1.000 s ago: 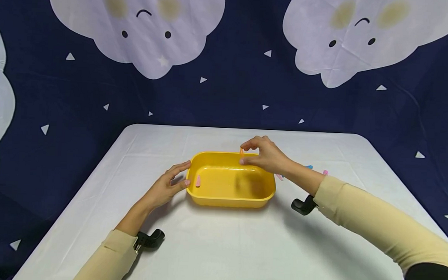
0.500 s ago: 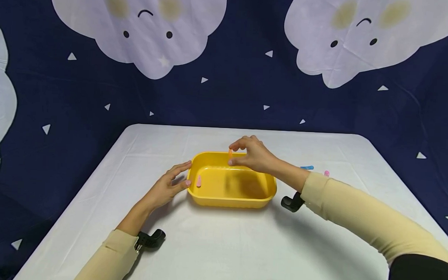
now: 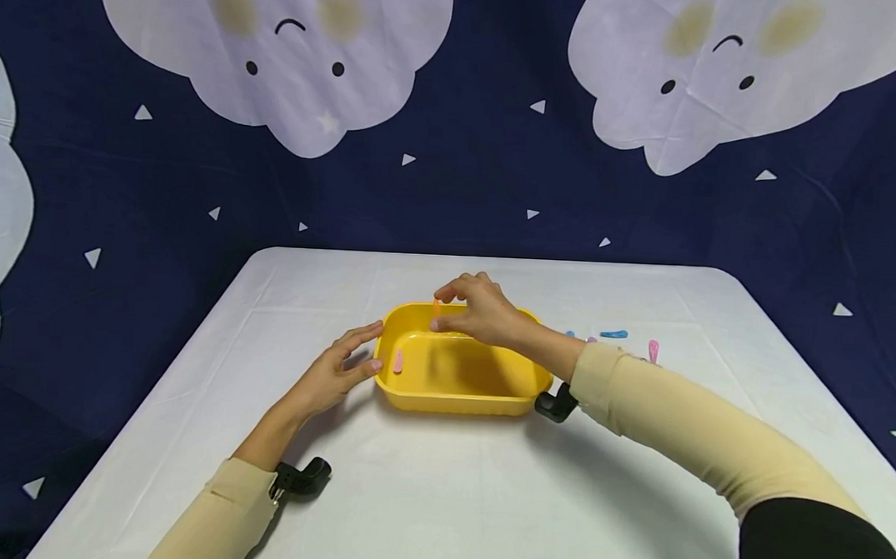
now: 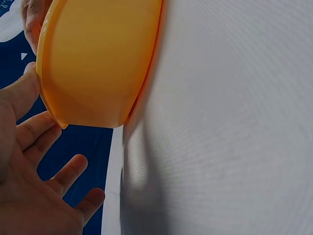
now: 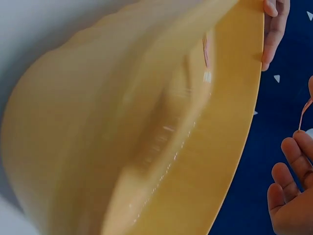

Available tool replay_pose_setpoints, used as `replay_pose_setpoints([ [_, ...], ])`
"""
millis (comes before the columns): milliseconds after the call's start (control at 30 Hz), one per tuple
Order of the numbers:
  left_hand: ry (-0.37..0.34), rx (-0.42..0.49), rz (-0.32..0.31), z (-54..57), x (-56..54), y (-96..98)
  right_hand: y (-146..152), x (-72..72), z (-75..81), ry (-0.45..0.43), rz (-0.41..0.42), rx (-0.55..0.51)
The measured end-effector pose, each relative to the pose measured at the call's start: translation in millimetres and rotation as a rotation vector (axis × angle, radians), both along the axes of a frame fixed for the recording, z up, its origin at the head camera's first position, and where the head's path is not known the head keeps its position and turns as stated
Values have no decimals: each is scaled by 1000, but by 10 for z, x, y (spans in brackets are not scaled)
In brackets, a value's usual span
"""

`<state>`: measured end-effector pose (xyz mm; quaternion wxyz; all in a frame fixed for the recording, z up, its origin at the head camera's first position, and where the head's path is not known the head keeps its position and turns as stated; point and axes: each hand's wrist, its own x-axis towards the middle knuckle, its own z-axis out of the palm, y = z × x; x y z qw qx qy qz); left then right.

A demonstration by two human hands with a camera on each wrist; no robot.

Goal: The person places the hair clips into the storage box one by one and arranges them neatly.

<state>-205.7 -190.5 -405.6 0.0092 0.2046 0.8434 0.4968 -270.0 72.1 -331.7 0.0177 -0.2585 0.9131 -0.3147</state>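
Right hand [image 3: 482, 309] pinches a slim orange clip [image 3: 436, 309] between thumb and fingertips, holding it roughly upright over the oblong yellow plastic basin [image 3: 457, 405]; right-wrist view shows the clip clear of the rim. The end-to-end pinch presumably keeps the small piece under control. Left hand [image 3: 335, 370] is spread, thumb and extended fingers touching the basin's left end, probably as a brace. Inside, near that end: one pale pink clip [image 3: 398, 361]. A flat blue clip [image 3: 614, 333] and a bright pink clip [image 3: 653, 351] lie right of the basin on the white cloth-covered table [image 3: 438, 496], likely within right-hand reach.
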Motion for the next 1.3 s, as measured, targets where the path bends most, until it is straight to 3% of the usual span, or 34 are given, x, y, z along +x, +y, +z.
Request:
replay_pose_setpoints([
  [1300,-6,13,-7,-8,-5,-7,-239,5,-120,-1,-1,39],
])
